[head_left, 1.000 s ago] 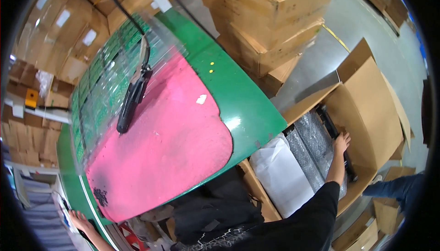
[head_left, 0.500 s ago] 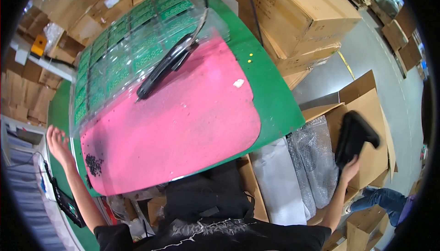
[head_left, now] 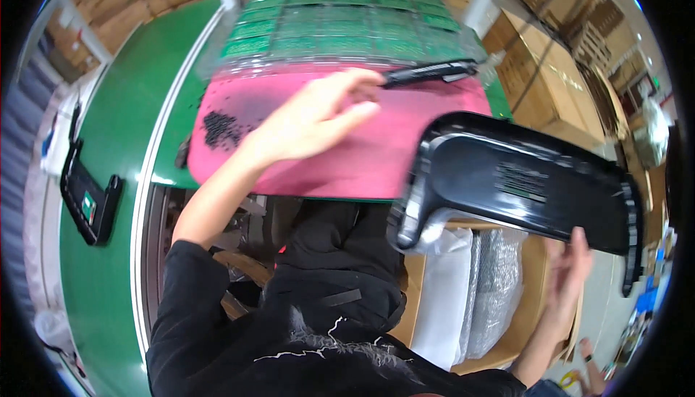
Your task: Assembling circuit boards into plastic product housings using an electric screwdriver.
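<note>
Black plastic cover [head_left: 474, 172] held up in the right hand [head_left: 568, 270], in view over the table's front right corner.
The right hand's grip is closed on the cover's lower edge, above an open carton [head_left: 533, 303] of bubble wrap [head_left: 499, 288]. The left hand [head_left: 315, 118], loosely spread with nothing visible in its grip, is over the pink mat [head_left: 362, 154], fingertips beside a black screwdriver [head_left: 431, 72]; whether they touch it, I cannot tell. Small black screws [head_left: 221, 129] lie toward the left edge of the table [head_left: 168, 169], and trays of green circuit boards [head_left: 333, 24] line its far edge.
</note>
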### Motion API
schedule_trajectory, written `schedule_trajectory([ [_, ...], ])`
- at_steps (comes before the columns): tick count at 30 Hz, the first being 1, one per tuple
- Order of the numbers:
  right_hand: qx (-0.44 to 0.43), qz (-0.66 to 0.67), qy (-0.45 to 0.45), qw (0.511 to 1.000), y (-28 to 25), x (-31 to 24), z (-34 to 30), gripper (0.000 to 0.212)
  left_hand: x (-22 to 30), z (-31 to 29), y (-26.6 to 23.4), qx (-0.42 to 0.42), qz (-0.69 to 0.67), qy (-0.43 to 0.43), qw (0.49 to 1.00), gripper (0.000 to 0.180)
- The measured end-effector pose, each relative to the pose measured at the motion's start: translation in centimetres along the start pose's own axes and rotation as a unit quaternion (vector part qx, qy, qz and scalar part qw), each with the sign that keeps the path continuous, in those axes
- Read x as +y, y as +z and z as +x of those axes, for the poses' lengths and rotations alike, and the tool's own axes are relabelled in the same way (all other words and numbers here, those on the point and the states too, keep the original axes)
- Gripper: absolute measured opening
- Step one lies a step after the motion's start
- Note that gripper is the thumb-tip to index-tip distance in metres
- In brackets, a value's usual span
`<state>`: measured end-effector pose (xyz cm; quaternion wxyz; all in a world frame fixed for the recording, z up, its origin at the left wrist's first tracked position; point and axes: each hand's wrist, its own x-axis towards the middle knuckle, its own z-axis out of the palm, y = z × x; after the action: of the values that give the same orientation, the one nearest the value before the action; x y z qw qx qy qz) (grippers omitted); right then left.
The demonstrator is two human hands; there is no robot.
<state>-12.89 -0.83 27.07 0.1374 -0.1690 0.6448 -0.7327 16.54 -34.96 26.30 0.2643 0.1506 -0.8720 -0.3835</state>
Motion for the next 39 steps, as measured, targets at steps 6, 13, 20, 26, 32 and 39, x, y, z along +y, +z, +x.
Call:
schedule_trajectory([
  [6,-0.221,0.005,0.279,0.934,11.8,6.4,-3.4,0.032,-7.2,0.5,-1.1,-0.101,0.245,-0.005,0.964,0.061],
  [13,-0.558,-0.38,-0.055,0.736,21.4,4.1,-0.2,0.015,-12.0,-1.2,-4.6,-0.144,0.228,-0.063,0.961,0.03],
  [20,-0.215,-0.666,-0.445,0.559,35.8,7.1,19.5,0.047,-12.2,-1.8,-5.0,-0.05,0.214,0.002,0.976,0.02],
  [26,-0.195,-0.756,-0.348,0.518,39.5,13.9,31.1,0.073,-12.4,-2.4,-4.1,0.0,0.247,0.006,0.969,0.019],
  [32,-0.277,-0.77,-0.266,0.51,41.7,13.8,31.7,0.077,-12.3,-2.6,-4.1,-0.004,0.236,-0.013,0.972,0.02],
  [39,-0.178,-0.357,-0.565,0.722,41.0,9.9,25.8,0.089,-11.7,-2.2,-3.8,0.035,0.226,-0.044,0.973,0.019],
])
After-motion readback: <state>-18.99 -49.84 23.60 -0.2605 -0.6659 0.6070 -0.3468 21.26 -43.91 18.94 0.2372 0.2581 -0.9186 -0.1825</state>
